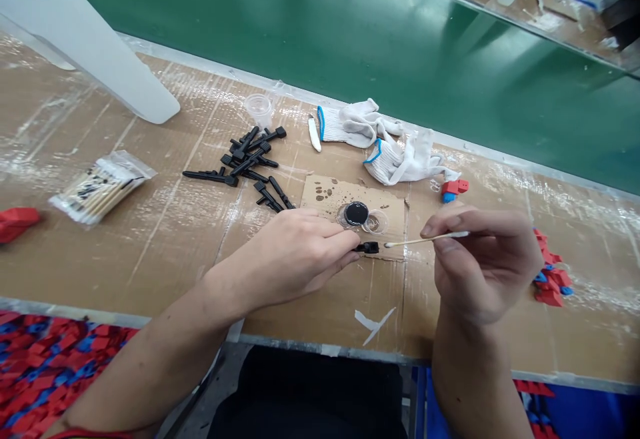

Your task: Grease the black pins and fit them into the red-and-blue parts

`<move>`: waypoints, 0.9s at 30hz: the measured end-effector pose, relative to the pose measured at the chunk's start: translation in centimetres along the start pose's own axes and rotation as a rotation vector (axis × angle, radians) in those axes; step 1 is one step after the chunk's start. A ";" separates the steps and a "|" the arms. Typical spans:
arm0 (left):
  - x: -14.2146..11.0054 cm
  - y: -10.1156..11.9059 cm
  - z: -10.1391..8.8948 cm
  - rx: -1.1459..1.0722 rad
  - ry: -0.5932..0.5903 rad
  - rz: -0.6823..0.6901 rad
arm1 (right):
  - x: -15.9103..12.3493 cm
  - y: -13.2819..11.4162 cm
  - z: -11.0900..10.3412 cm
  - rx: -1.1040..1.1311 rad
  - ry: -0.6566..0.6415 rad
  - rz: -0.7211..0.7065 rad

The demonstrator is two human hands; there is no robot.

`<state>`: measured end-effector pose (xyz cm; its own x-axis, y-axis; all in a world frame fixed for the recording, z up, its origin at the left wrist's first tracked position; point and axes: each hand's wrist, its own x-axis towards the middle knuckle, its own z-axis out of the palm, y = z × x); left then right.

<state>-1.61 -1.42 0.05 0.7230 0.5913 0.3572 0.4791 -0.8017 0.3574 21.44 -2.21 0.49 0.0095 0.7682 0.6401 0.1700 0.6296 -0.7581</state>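
My left hand (305, 249) is closed on a small black plastic part (369, 247), whose blocky end sticks out past the fingertips. Between thumb and forefinger, my right hand (483, 255) pinches a cotton swab (425, 239). One tip of the swab points left, close to the black part; I cannot tell whether they touch. Just beyond lies a small round pot of black liquid (357, 213) beside its clear lid (376, 221), both on a stained cardboard piece (320, 209). Several similar black parts (250, 155) lie in a loose pile left of the cardboard.
White gloves (357, 124) lie at the back by the green belt (300, 32). A bag of swabs (103, 189) and a white post (115, 59) are on the left. A clear cup (259, 109) stands behind the pile. Red and blue pieces (553, 279) sit at right.
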 end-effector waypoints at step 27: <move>0.0 0.1 -0.3 -0.008 -0.005 0.003 | -0.5 -0.1 0.1 -0.074 -0.282 -0.053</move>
<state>-1.70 -1.46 0.36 0.7269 0.5885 0.3540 0.4730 -0.8027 0.3631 21.35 -2.65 0.30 -0.2737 0.7428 0.6110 0.2348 0.6677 -0.7065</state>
